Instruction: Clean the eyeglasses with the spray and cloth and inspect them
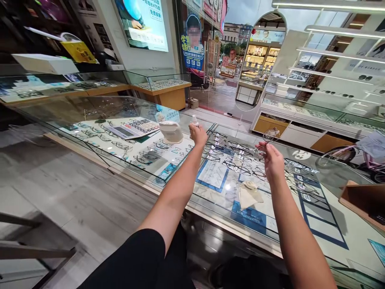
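My left hand (198, 134) reaches over the glass counter with its fingers closed around a small clear spray bottle (194, 120); only the bottle's top shows above them. Raised above the counter, my right hand (274, 160) pinches a pair of thin-framed eyeglasses (270, 135), held tilted with one round lens upward. Below and between the hands, a crumpled beige cloth (250, 195) lies on the glass top. Several rows of eyeglasses (237, 166) sit in the display beneath and around my right hand.
Left of my left hand stand a beige holder (171, 132) and a large calculator (134, 128) on the counter. A wooden box (363, 200) is at the right edge. Beyond are a tall mirror (260, 60), lit shelves (333, 56) and a bicycle (357, 154).
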Demonstrator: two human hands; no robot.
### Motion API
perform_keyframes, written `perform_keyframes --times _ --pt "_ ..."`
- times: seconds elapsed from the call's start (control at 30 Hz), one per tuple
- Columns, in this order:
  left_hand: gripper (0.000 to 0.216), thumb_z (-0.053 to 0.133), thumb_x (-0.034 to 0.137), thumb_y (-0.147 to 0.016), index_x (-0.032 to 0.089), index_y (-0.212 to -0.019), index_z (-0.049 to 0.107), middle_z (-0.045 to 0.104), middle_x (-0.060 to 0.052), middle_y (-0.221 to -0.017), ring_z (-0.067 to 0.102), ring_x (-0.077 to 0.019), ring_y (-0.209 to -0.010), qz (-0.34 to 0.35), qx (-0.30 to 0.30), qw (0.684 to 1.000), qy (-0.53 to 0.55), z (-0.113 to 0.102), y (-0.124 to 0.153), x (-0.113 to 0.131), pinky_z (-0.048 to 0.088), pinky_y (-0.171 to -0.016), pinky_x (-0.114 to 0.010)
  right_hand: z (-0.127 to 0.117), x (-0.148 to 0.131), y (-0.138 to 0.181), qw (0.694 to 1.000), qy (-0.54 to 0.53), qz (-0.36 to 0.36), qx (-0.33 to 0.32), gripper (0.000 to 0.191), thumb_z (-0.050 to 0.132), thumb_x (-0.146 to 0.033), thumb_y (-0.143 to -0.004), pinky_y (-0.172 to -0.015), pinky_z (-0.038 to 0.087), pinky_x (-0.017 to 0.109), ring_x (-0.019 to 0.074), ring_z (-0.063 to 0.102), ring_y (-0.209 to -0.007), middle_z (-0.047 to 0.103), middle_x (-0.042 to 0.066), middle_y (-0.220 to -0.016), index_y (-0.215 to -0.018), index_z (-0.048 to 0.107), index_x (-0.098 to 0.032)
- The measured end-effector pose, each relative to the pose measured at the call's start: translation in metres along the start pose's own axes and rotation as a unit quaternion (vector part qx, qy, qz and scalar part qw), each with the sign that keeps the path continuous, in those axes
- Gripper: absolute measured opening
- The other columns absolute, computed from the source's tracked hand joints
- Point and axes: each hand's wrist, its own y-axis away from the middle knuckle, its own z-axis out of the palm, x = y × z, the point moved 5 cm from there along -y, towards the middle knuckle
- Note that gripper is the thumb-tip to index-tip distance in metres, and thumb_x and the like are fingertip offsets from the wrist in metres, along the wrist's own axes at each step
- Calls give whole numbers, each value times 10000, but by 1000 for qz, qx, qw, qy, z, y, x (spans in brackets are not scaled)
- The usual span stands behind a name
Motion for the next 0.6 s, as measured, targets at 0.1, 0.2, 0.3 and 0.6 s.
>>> perform_keyframes --times 0.1,0.2,0.3,0.6 --pt "317 499 185 -1046 216 -1360 489 635 -138 -1514 579 -277 -1445 -22 17 1000 -8 -7 -8 -14 443 -1180 -437 -2 3 -2 1000 9 2 -4 423 826 -584 -816 -734 509 305 224 763 -969 853 73 -999 -1028 833 -219" --pt "359 523 150 -1017 213 -1370 503 671 -140 -1474 621 -293 -1403 -44 21 999 -15 -9 -13 -25 453 -1162 -446 -3 4 -3 1000 16 -2 -6 434 814 -591 -824 -738 517 309 229 765 -979 852 80 -1020 -1041 829 -216" --pt "406 555 126 -982 207 -1377 511 673 -169 -1467 636 -318 -1386 -59 21 998 -20 -7 -15 -33 457 -1141 -472 -2 5 -3 1000 17 -1 -11 440 809 -594 -828 -756 523 315 227 763 -971 850 83 -1021 -1043 824 -210" --pt "415 540 89 -968 209 -1364 516 687 -181 -1446 640 -313 -1385 -54 22 998 -11 -5 -13 -36 432 -1140 -466 3 0 3 1000 12 5 2 411 825 -583 -812 -765 541 340 263 771 -1035 848 85 -1016 -991 816 -214"
